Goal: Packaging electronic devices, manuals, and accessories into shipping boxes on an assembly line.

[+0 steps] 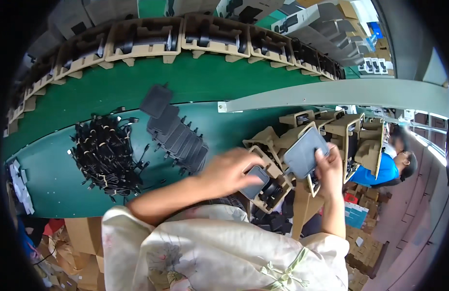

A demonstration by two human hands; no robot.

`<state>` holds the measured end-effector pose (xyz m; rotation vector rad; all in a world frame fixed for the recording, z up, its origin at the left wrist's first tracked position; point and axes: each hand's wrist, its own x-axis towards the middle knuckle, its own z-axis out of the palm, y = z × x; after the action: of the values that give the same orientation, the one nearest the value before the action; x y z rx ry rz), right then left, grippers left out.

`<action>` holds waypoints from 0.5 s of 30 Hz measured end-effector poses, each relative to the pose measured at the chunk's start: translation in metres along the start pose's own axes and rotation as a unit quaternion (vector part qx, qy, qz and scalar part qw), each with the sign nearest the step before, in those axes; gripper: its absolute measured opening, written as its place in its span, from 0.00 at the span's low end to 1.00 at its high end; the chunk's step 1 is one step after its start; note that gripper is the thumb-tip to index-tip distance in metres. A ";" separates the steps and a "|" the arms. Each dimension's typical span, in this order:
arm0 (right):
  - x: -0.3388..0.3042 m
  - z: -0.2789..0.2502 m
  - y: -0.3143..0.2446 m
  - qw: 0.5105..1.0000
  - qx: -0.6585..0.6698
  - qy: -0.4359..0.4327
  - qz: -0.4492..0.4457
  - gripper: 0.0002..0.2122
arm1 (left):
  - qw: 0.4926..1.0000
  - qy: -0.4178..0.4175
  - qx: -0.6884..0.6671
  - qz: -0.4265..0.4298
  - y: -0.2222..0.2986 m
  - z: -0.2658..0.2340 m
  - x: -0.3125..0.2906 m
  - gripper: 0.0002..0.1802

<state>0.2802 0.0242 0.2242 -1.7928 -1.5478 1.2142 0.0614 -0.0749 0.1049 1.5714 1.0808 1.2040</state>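
My right hand (330, 167) pinches a flat, dark grey rounded-square pad (306, 151) by its right edge, thumb on top. The pad is tilted above the moulded pulp trays. My left hand (229, 172) reaches over a brown pulp tray (270, 167) in front of me, thumb and fingers spread apart. Its thumb rests at a grey square piece (256, 182) in that tray. Beside this piece sits a black round part (271, 190). Left of my hands lies an overlapping row of similar grey pads (178, 140) with short plug ends.
A heap of bundled black cables (107, 155) lies on the green table (49, 179). Filled pulp trays (144, 48) line the far side, with boxes behind. More trays (370, 145) are stacked at right under a grey metal bar (341, 94). A person in blue (380, 169) is beyond.
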 end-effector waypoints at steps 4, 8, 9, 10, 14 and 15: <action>0.094 -0.020 0.008 0.990 -0.102 0.072 -0.065 0.05 | 0.884 0.308 0.345 -0.072 -0.100 -0.067 -0.011 0.21; 0.241 0.009 -0.008 0.947 -0.199 0.081 -0.238 0.13 | 0.749 0.334 0.547 -0.166 -0.179 -0.117 -0.016 0.34; 0.277 0.019 -0.009 0.940 -0.187 0.094 -0.269 0.13 | 0.761 0.297 0.536 -0.212 -0.188 -0.121 -0.012 0.35; 0.308 0.025 -0.011 0.931 -0.175 0.108 -0.301 0.13 | 0.771 0.258 0.523 -0.255 -0.195 -0.125 -0.007 0.36; 0.396 0.053 -0.011 0.911 -0.223 0.108 -0.330 0.11 | 0.808 0.208 0.463 -0.299 -0.189 -0.121 -0.019 0.38; 0.421 0.046 -0.007 0.881 -0.266 0.131 -0.368 0.10 | 0.830 0.208 0.439 -0.274 -0.192 -0.119 -0.015 0.38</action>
<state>0.2247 0.4167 0.0759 -1.3189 -2.2214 0.1803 -0.0822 -0.0248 -0.0627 1.4354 2.4301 0.6545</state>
